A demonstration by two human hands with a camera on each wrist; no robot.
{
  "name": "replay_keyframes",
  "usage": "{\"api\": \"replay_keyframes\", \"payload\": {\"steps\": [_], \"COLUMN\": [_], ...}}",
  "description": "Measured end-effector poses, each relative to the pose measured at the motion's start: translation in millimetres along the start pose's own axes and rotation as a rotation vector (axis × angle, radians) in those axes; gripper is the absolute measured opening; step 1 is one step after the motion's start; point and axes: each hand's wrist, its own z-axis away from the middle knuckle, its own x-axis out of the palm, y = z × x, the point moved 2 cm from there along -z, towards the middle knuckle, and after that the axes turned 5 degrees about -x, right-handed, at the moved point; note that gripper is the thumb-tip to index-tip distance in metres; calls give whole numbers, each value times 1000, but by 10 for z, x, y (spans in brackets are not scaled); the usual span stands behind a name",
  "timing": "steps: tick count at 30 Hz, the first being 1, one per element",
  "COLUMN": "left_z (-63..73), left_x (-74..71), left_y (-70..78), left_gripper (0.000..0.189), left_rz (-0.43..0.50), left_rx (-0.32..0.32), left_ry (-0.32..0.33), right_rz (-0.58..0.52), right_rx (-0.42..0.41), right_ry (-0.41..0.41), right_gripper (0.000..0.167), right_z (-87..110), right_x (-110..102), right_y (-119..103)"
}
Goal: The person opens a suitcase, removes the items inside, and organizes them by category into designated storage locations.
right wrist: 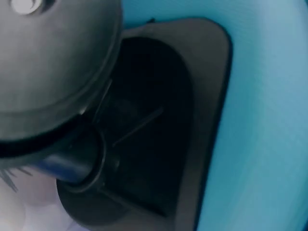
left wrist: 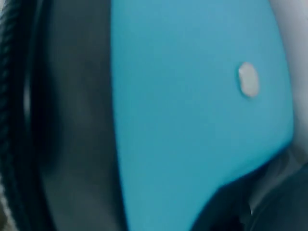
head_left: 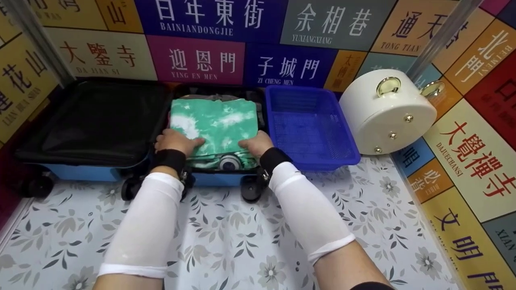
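Note:
A folded green-and-white tie-dye garment [head_left: 215, 125] lies in one half of an open blue suitcase [head_left: 217, 179], over darker contents that show behind it. My left hand [head_left: 175, 141] holds its left side, thumb on top. On the right side, my right hand [head_left: 258, 143] holds it likewise; the other fingers of both hands are mostly hidden. A round grey-and-white piece with a dark centre [head_left: 229, 162] shows at the garment's front edge. The left wrist view is filled by the blue shell [left wrist: 192, 106], and the right wrist view shows a black caster wheel [right wrist: 53, 72].
To the left lies the suitcase's other half, covered by a black panel [head_left: 96, 117]. A blue plastic basket [head_left: 308, 135] stands right of the garment. Farther right is a white round case [head_left: 379, 117] with gold handles. Lettered panels [head_left: 193, 60] rise behind the flower-patterned surface [head_left: 225, 237].

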Motion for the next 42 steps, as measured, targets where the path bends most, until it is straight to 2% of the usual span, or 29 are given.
{"api": "replay_keyframes", "payload": {"steps": [3,7,11,14,20,25,31,36,39,42], "left_z": [-32,-51,-28,-4,-18,-69,-83,-95,-133,-162], "left_x": [-38,-82,-72,-35,35,20,17,36,58,81], "left_y": [-5,-6,9,25,9,-35,-56,-65,-74,-79], "left_gripper": [104,92,91,90,84,87,103,112,107,101], "left_rz": [2,-25,-12,-2,-38,-11,29,100,129,153], "left_rx": [18,35,16,24,127,187,167,123,115,143], "left_ry": [6,-4,-21,-12,52,78,40,16,28,69], "right_rz": [-37,-31,-60,-86,-89,-81,-9,0,-5,-7], "right_rx": [6,-32,-86,-104,-132,-185,-308,-350,-356,-370], "right_ry": [-5,4,54,91,111,141,198,198,203,215], "right_gripper": [80,72,61,55,51,46,45,48,47,45], "right_z": [0,0,-17,-27,-24,-15,28,44,35,39], "right_x": [7,35,68,80,73,44,9,-23,-45,-48], "right_y": [-10,-17,-9,2,6,-23,-102,-133,-124,-135]}}
